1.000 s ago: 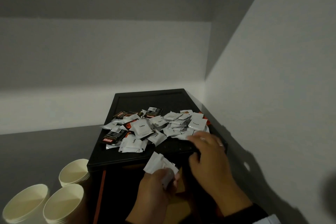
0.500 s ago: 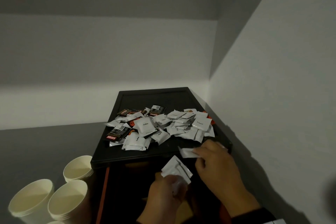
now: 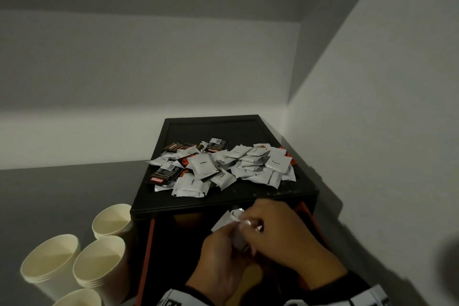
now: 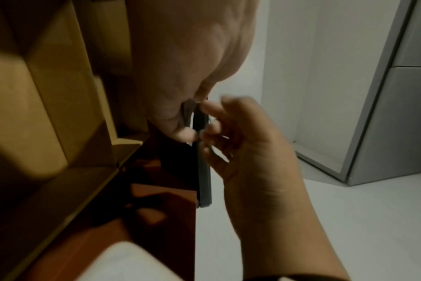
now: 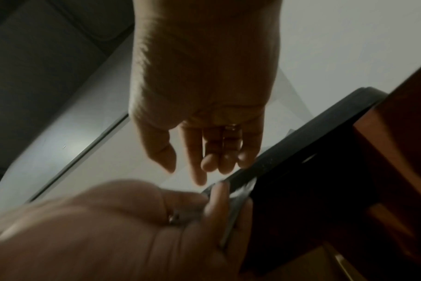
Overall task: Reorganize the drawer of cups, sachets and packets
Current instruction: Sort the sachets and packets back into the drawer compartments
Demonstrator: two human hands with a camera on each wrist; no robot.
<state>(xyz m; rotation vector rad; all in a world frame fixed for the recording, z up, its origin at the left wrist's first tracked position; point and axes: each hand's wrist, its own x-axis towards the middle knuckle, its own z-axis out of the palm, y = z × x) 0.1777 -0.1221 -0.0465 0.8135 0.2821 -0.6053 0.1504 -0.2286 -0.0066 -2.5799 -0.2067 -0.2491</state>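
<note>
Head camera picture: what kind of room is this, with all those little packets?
Probably a pantry or coffee corner. Coffee and creamer sachets lie piled on a black tray, and paper cups stand beside it.

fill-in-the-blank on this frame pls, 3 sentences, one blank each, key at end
1. The left hand holds a stack of white ____ below the tray's front edge.
2. The sachet pile lies on a ____ tray.
3. The paper cups stand to the ____ of the tray, seen from the head camera.

Missing words: sachets; black; left
</note>
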